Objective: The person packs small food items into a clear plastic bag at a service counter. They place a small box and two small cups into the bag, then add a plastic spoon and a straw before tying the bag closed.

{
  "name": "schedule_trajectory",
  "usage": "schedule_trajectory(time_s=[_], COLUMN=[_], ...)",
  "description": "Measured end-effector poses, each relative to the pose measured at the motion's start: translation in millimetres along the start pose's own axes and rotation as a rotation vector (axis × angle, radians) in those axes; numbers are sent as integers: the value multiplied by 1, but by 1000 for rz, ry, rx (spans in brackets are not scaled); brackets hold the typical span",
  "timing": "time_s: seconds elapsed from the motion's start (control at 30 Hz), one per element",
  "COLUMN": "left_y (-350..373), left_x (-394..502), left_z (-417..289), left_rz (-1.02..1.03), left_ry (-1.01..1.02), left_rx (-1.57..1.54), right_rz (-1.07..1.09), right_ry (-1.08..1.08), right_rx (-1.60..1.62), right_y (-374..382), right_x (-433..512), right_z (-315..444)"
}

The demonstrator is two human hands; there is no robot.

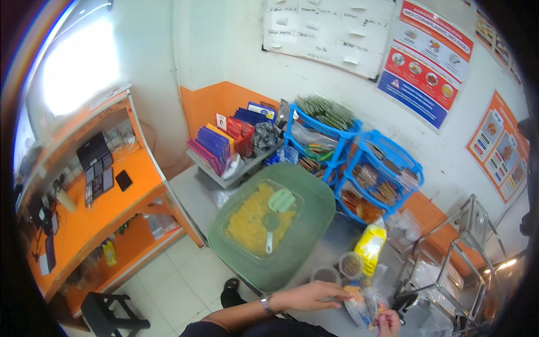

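At the steel table's front edge, my left hand (309,295) reaches right with its fingers extended and the thumb apart. Its fingertips are at a clear plastic bag (358,311) with small colourful packets inside; whether they touch it is unclear. My right hand (387,322) pinches the bag's right side near the bottom of the view. Behind the left hand stand a clear round tub (325,275) and another tub with brownish contents (350,265). A yellow packet (371,248) leans just beyond them.
A big green lidded container (320,206) with yellow food under its clear window fills the table's middle. Behind are blue tiered baskets (379,168) and a grey tray of coloured folded packaging (214,145). A metal rack (450,252) stands right; an orange counter (134,185) and black stool (109,314) left.
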State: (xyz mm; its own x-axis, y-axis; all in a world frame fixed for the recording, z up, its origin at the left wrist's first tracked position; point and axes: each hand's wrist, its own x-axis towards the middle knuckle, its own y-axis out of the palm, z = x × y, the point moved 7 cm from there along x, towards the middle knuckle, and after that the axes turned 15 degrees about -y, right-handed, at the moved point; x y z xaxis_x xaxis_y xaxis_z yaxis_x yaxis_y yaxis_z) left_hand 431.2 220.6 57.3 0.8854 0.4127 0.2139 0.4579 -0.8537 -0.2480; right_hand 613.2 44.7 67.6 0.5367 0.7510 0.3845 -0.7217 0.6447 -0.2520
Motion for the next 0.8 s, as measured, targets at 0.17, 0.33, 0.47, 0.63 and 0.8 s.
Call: schedule_trajectory(time_s=[0.17, 0.33, 0.47, 0.63, 0.8], left_y=[-196, -311, -353, -368, -392], left_x=[-93, -181, -221, -228, -230], left_z=[30, 69, 98, 109, 118], left_rz=[-622, -973, -974, -836, -853], left_ry=[-362, -407, -522, -542, -541], left_rx=[-158, -167, -112, 143, 157], right_rz=[121, 939, 959, 940, 918], right_ry=[38, -474, -795, -355, -391], right_rx=[85, -157, -518, -534, -320], right_y=[117, 339, 498, 604, 631], right_x=[76, 138, 191, 213, 190], right_z=[75, 141, 104, 27, 30])
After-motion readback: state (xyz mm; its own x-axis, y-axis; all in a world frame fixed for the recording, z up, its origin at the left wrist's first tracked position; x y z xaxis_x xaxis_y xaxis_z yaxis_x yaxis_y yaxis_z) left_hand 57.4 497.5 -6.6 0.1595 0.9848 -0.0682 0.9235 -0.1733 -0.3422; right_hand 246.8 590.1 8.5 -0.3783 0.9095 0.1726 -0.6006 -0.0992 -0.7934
